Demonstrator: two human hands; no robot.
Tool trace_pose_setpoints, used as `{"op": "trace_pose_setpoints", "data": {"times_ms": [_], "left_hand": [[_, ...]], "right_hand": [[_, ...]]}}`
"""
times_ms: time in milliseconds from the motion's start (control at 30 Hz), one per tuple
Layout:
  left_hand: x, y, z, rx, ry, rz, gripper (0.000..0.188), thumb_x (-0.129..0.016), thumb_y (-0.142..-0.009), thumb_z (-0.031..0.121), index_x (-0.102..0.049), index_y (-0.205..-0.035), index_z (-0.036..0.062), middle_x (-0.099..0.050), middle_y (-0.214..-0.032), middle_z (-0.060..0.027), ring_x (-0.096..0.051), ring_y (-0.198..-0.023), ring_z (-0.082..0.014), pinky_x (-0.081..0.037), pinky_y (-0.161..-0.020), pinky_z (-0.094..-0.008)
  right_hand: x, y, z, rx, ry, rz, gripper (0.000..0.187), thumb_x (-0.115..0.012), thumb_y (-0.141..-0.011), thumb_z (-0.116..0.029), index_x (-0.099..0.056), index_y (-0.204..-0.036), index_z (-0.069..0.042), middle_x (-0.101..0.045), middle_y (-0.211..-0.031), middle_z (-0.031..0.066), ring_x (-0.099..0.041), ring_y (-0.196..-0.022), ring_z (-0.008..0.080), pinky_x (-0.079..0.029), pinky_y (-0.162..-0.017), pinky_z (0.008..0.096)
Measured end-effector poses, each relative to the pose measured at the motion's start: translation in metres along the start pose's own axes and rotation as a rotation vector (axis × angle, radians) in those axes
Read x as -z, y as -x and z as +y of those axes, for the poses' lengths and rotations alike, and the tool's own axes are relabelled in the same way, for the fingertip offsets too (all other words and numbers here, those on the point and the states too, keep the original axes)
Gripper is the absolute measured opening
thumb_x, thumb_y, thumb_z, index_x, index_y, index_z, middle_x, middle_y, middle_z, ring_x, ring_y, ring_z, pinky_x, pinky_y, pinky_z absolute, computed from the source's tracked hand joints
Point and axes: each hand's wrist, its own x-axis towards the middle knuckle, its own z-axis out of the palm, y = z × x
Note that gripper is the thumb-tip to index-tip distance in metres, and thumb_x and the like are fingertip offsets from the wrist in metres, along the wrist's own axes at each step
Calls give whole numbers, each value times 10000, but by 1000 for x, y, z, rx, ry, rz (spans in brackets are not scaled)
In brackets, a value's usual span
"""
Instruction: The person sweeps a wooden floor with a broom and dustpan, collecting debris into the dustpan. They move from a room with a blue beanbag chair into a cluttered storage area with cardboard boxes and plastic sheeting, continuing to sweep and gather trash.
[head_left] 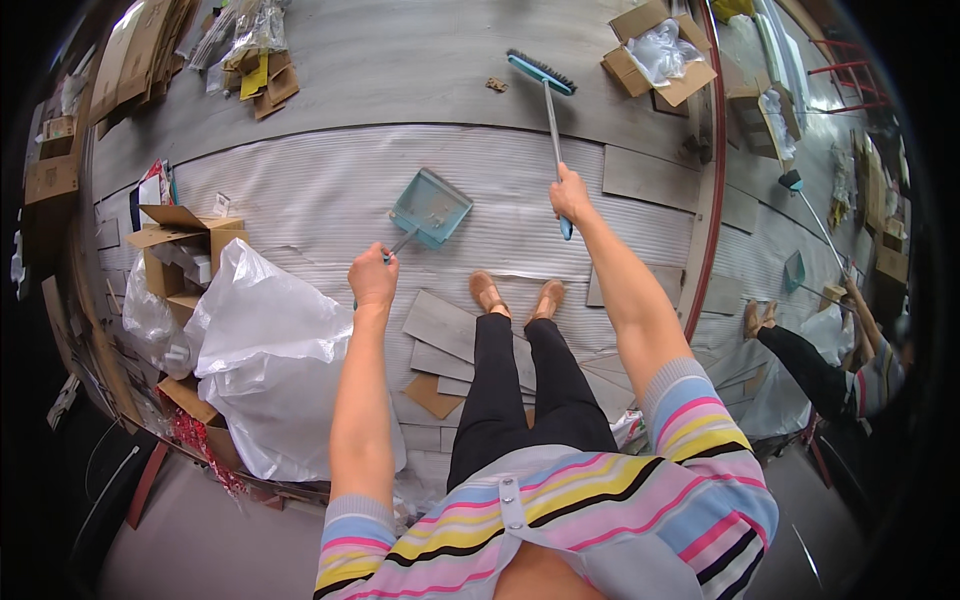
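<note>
My left hand [374,275] is closed round the thin handle of a teal dustpan [431,207], held out ahead of my feet. Some small bits of debris lie in its pan. In my right hand [570,196] is the grey stick of a broom [553,118], gripped just above its blue end. The broom's blue head with dark bristles [541,73] reaches far forward over the grey floor boards. A small brown scrap [496,85] lies to the left of the bristles.
An open carton [625,72] with clear plastic stands at the far right, beside a red-framed mirror [712,170]. On the left are another open carton [225,232] and a big white plastic bag [265,350]. Loose planks [440,325] lie round my feet on ribbed underlay [300,200].
</note>
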Motion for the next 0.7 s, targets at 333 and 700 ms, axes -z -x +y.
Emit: {"op": "trace_pose_setpoints", "data": {"times_ms": [333,700], "left_hand": [[-2,3,-8,25,-21,16,154,-659,-729,225,-621,-823,109,-634,-718,-130,-615,-701,-328,-488,-624,-409],[4,42,-40,94,115,47,131,-649,-744,221,-632,-822,117,-635,-722,-134,-615,-701,-334,-478,-617,-409]], "right_hand": [[48,189,42,-212,-217,-469,484,-508,-845,-89,-444,-1323,-117,-502,-592,30,-434,-414,97,-376,-361,266],[-34,142,93,-368,-543,-5,577,-419,-884,-63,-186,-1412,-63,-459,-565,38,-423,-394,112,-381,-338,269]]}}
